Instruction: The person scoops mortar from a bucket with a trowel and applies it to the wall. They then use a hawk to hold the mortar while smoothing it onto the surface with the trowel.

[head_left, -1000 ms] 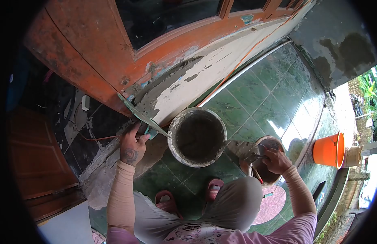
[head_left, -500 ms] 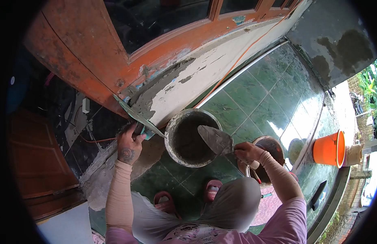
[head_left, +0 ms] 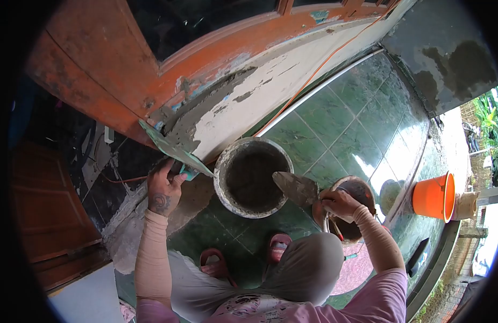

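My left hand (head_left: 164, 188) is closed round the handle of a flat green plastering float (head_left: 173, 149), held tilted near the base of the wall (head_left: 233, 116). My right hand (head_left: 341, 204) grips a pointed trowel (head_left: 296, 187) whose grey, mortar-smeared blade reaches to the right rim of a round bucket. That bucket (head_left: 221, 189) stands on the floor between my hands, with dark grey mortar inside. Wet grey mortar (head_left: 192, 116) covers part of the wall below the orange frame.
A second container (head_left: 371, 196) with tools stands under my right forearm. An orange bucket (head_left: 433, 197) is at the right. An orange cable (head_left: 313, 81) and a white pipe (head_left: 319, 86) run along the wall. My sandalled feet (head_left: 217, 265) rest on green tiles.
The trowel and my right hand have shifted right, from over the bucket's inside to its rim. My left hand and the float have moved slightly left. The view has shifted a little.
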A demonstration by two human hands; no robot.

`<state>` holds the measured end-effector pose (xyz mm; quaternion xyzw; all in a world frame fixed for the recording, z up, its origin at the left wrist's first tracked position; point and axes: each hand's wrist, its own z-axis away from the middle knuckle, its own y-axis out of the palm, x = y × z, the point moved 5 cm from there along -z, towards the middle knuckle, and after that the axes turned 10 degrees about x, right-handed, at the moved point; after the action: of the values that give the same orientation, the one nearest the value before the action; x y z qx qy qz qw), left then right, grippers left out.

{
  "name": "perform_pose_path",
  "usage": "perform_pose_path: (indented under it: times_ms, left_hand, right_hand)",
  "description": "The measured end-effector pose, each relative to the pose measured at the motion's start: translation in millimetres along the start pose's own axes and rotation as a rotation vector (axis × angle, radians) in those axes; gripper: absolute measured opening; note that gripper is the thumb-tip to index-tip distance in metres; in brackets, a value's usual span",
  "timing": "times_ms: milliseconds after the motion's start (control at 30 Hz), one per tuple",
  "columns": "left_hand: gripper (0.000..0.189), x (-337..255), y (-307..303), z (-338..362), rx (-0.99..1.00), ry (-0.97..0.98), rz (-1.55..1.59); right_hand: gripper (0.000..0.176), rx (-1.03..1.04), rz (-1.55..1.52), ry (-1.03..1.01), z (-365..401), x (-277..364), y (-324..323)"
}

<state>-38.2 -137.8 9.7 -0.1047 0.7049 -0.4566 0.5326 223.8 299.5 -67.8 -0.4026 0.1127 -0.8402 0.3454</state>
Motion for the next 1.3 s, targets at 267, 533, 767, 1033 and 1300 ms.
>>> perform_pose_path:
  times_ms: [267, 533, 767, 1033, 1300]
  left_hand:
    - [0.050, -13.4, -7.2, 1.0, 0.004, -0.010, -0.007]
    - [0.048, -16.6, -6.1, 1.2, 0.076, -0.152, 0.011]
    - [0.047, -19.5, -5.5, 0.5, 0.000, -0.013, -0.023]
    - [0.049, -18.6, -4.7, 1.2, 0.012, -0.053, -0.094]
    - [0.050, -9.3, 0.2, -0.2, 0.085, -0.121, -0.010]
  right_hand:
    - [0.025, 0.098, -0.167, 0.185, 32.2, -24.9, -8.3]
    - [0.021, -0.122, -0.290, 0.206, 86.6, -38.0, -39.3]
    - [0.025, -0.562, 0.176, -0.254, 74.4, 113.4, -92.9]
    - [0.022, -0.784, 0.224, -0.324, 42.9, 201.4, -126.8]
    - [0.023, -0.904, 0.529, -0.248, 48.4, 248.4, -161.3]
